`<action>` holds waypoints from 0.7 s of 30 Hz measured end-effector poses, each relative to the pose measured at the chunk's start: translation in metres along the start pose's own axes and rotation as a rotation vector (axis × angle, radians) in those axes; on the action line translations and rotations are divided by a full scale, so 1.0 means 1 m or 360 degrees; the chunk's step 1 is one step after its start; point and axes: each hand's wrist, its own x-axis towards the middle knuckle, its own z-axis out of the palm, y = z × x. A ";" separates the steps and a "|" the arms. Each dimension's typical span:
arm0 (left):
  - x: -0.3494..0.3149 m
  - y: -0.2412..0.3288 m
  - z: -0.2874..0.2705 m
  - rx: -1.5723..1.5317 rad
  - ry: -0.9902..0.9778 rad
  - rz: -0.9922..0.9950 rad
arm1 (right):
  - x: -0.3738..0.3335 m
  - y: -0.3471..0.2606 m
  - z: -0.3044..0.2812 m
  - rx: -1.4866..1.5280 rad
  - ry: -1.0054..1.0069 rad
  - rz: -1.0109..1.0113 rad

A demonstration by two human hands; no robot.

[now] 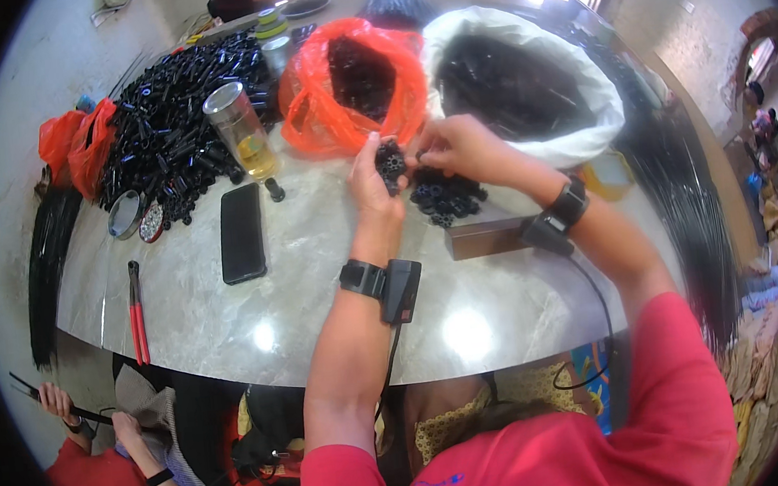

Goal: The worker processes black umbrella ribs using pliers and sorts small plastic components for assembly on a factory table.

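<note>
My left hand (372,180) is closed around a bunch of small black ring-like parts (390,162), held up just in front of the red plastic bag (308,125). Close beside it, my right hand (462,149) pinches at fingertip level; what sits between those fingers is too small to make out. Below the right hand a little pile of similar black parts (445,199) lies on the marbled table (341,330). A brown bar-shaped block (484,238) rests under my right wrist. Both wrists carry black strapped devices with cables.
A big heap of black tubes (183,113) covers the back left. Nearby stand a jar of yellow liquid (240,131), a phone (241,233) and red-handled pliers (137,311). A white sack (524,92) holds dark pieces. Another person's hands (56,402) hold a black rod at lower left.
</note>
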 end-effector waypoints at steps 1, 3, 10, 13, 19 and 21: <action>-0.003 -0.005 0.006 0.0233 0.0170 0.0203 | -0.005 0.007 0.002 -0.0021 0.0028 0.0041; -0.008 -0.018 0.012 0.0332 0.0209 0.0293 | -0.013 0.025 0.011 -0.0162 0.0131 -0.0055; -0.010 -0.048 0.013 0.1587 0.0157 0.1348 | -0.032 0.039 0.027 -0.0327 0.0326 -0.0110; -0.014 -0.058 0.023 0.1839 0.0040 0.1553 | -0.040 0.054 0.027 -0.0366 0.0381 -0.0143; -0.028 -0.056 0.029 0.2288 -0.0087 0.1575 | -0.056 0.062 0.018 -0.0352 0.0328 -0.0072; -0.031 -0.053 0.026 0.2290 -0.0237 0.1628 | -0.060 0.052 0.013 -0.0308 0.0307 -0.0113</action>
